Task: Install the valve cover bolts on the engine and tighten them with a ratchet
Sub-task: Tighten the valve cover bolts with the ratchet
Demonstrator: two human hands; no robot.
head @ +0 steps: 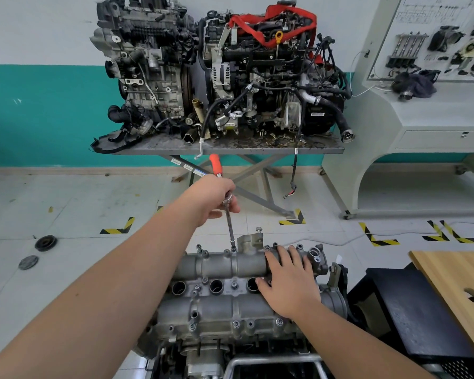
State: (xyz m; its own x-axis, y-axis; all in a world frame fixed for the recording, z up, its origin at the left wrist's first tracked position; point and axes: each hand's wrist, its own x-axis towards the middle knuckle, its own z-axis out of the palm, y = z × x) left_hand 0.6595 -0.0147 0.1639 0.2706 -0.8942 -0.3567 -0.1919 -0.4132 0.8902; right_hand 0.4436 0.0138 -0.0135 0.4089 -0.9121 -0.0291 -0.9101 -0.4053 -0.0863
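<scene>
Ratchet (221,187) is held at its head in the left hand (212,199), fingers curled round it; its orange handle points up and away, its extension bar runs down to a bolt (233,248) on the valve cover's (219,265) far edge. The right hand (289,283) rests flat, fingers spread, on the cover.

Left hand (212,196) on ratchet (225,198), right hand (288,283) on valve cover (219,265)

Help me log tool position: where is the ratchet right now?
In the head view, the ratchet is held in the left hand, centre frame, its extension running down to a bolt on the valve cover's far edge.
</scene>
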